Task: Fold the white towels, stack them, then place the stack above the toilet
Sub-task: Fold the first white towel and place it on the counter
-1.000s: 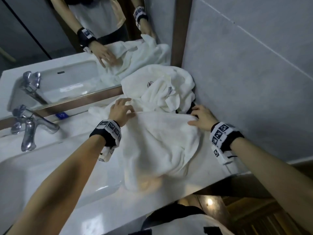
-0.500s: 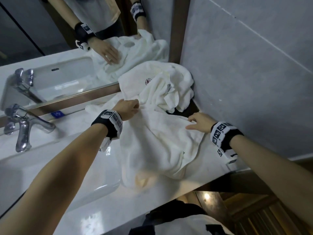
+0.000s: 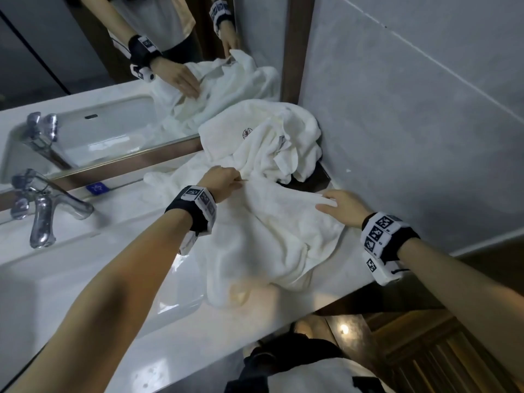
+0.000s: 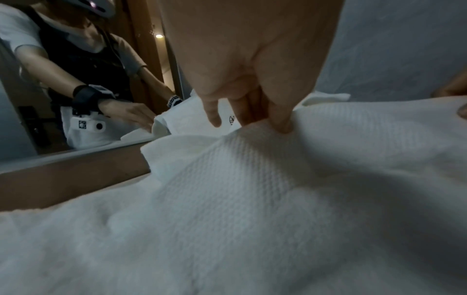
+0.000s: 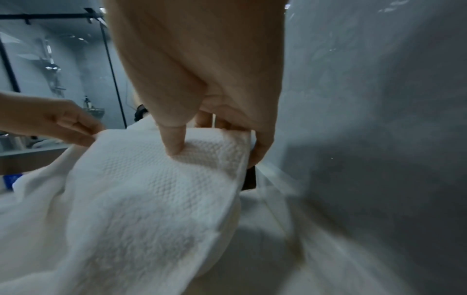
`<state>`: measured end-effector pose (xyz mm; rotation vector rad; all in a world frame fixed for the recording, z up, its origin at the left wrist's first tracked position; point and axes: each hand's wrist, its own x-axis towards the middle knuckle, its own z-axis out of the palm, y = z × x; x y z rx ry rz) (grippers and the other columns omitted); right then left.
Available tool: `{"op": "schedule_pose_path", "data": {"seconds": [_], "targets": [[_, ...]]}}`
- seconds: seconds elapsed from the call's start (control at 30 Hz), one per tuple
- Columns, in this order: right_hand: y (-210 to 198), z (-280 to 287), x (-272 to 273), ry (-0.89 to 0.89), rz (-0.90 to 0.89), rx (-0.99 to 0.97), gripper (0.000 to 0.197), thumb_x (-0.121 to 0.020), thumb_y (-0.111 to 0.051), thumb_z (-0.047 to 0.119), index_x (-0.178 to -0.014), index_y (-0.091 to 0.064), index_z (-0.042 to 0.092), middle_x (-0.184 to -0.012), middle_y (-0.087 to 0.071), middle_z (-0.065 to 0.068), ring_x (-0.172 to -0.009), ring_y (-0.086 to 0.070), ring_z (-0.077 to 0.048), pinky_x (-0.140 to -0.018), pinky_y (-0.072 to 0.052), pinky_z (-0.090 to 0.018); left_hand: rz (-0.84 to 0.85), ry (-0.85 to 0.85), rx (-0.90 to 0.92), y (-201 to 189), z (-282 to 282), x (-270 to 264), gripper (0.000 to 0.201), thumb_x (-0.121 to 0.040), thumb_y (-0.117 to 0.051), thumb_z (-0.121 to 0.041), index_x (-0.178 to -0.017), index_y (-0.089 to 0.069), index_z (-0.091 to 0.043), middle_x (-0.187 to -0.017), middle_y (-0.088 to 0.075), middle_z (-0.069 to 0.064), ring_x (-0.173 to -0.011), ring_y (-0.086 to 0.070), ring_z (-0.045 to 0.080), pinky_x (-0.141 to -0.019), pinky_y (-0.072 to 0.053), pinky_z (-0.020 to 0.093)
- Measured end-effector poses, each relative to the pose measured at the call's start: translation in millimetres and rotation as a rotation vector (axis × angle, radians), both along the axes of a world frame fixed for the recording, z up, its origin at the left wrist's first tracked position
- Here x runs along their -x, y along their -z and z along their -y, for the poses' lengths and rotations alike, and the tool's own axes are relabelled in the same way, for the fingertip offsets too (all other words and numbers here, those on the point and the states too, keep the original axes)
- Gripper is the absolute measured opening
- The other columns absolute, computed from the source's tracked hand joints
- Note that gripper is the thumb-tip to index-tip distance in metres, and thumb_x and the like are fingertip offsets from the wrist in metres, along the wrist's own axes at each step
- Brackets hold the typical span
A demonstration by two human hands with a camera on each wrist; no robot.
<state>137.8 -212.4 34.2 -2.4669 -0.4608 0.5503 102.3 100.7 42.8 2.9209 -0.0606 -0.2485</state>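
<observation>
I see near towel (image 3: pixel 272 239) spread on desk (image 3: pixel 255 324), right of sink (image 3: pixel 85 279) | left hand (image 3: pixel 224 182) fingers pinching its far-left edge | right hand (image 3: pixel 344 207) fingers grasping its far-right corner | crumpled towel (image 3: pixel 263 140) beyond.

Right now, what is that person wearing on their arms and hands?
Both forearms are bare, with no sleeves and no gloves on the hands. Each wrist carries a black band, the left wristband and the right wristband, each with white squares printed in black block patterns. A small white box hangs under each band; the mirror shows the left one has a round camera lens.
</observation>
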Motion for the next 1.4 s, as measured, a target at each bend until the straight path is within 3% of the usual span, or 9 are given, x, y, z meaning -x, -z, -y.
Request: {"op": "schedule_pose_path", "data": {"seconds": [0.1, 0.23, 0.4, 0.73, 0.87, 1.0, 1.13, 1.3, 1.4], "targets": [[0.8, 9.5, 7.9, 0.009, -0.010, 0.015, 0.015, -0.084, -0.070, 0.025, -0.083, -0.062, 0.012, -0.072, -0.057, 0.005, -0.078, -0.053, -0.022, -0.061, -0.038, -0.021, 0.006, -0.008, 0.064, -1.7, -4.8, 11.5, 0.024, -0.096, -0.048, -0.022, -0.108, -0.059, -0.004, -0.113, -0.060, 0.017, -0.107, -0.054, 0.034, -0.080, -0.036, 0.035], [8.3, 10.7, 21.4, 0.032, -0.017, 0.071, 0.033, -0.078, -0.076, 0.026, -0.088, -0.065, -0.003, -0.084, -0.065, -0.016, -0.081, -0.059, -0.031, -0.069, -0.042, -0.034, -0.001, -0.013, 0.157, -0.8, -8.7, 33.1, 0.022, -0.095, -0.049, -0.020, -0.111, -0.057, -0.007, -0.113, -0.053, 0.015, -0.103, -0.055, 0.034, -0.081, -0.039, 0.036], [13.1, 12.3, 27.7, 0.287, -0.022, -0.127, 0.048, -0.074, -0.079, 0.028, -0.083, -0.061, -0.016, -0.069, -0.049, -0.011, -0.066, -0.045, -0.020, -0.063, -0.036, -0.030, -0.188, 0.005, 0.171, 3.5, -19.1, 60.2, 0.023, -0.093, -0.053, -0.017, -0.115, -0.059, -0.014, -0.116, -0.055, 0.012, -0.110, -0.053, 0.031, -0.093, -0.040, 0.036], [-10.3, -18.7, 32.2, 0.385, 0.008, -0.531, 0.031, -0.071, -0.082, 0.019, -0.064, -0.052, 0.014, -0.062, -0.047, 0.000, -0.052, -0.044, -0.005, -0.053, -0.040, -0.024, -0.059, -0.036, 0.267, 0.9, -30.0, 96.8, 0.029, -0.093, -0.054, -0.013, -0.121, -0.063, -0.011, -0.120, -0.063, 0.013, -0.112, -0.057, 0.029, -0.096, -0.040, 0.033], [-2.8, -20.8, 29.1, 0.266, 0.012, -0.425, 0.012, -0.074, -0.080, 0.020, -0.073, -0.068, 0.017, -0.076, -0.063, -0.002, -0.070, -0.056, -0.012, -0.065, -0.046, -0.027, -0.126, -0.076, 0.101, 17.7, -31.4, 113.6, 0.029, -0.096, -0.049, -0.025, -0.119, -0.060, -0.012, -0.116, -0.058, 0.012, -0.111, -0.053, 0.030, -0.088, -0.039, 0.034], [8.9, -13.5, 20.0, 0.329, -0.030, -0.446, 0.020, -0.075, -0.078, 0.020, -0.064, -0.063, 0.017, -0.069, -0.057, -0.001, -0.067, -0.052, -0.013, -0.065, -0.043, -0.031, -0.105, -0.192, 0.036, 32.8, -37.1, 124.1, 0.032, -0.096, -0.046, -0.033, -0.108, -0.064, -0.010, -0.120, -0.058, 0.008, -0.113, -0.050, 0.028, -0.092, -0.038, 0.038], [14.2, -3.9, 12.5, 0.348, -0.052, -0.484, 0.023, -0.082, -0.072, 0.017, -0.080, -0.065, -0.005, -0.076, -0.058, -0.006, -0.074, -0.052, -0.017, -0.067, -0.042, -0.030, -0.116, -0.276, 0.049, 40.7, -48.1, 128.5, 0.029, -0.092, -0.054, -0.036, -0.108, -0.067, -0.016, -0.129, -0.054, 0.004, -0.122, -0.046, 0.027, -0.102, -0.033, 0.040], [14.8, -1.2, 15.3, 0.271, -0.184, -0.417, 0.028, -0.086, -0.068, 0.013, -0.105, -0.065, -0.008, -0.093, -0.064, -0.012, -0.075, -0.059, -0.014, -0.059, -0.049, -0.013, -0.169, -0.396, 0.102, 41.9, -46.7, 125.9, 0.015, -0.090, -0.049, -0.008, -0.101, -0.060, -0.006, -0.109, -0.061, 0.017, -0.104, -0.058, 0.034, -0.088, -0.045, 0.042], [11.8, 1.2, 16.2, 0.257, -0.207, -0.340, 0.033, -0.085, -0.070, 0.013, -0.100, -0.065, -0.015, -0.088, -0.062, -0.014, -0.083, -0.058, -0.019, -0.066, -0.045, -0.026, -0.097, -0.469, 0.166, 39.7, -44.1, 127.1, 0.015, -0.091, -0.047, -0.006, -0.100, -0.058, -0.002, -0.104, -0.063, 0.021, -0.096, -0.058, 0.036, -0.079, -0.044, 0.041]]}}
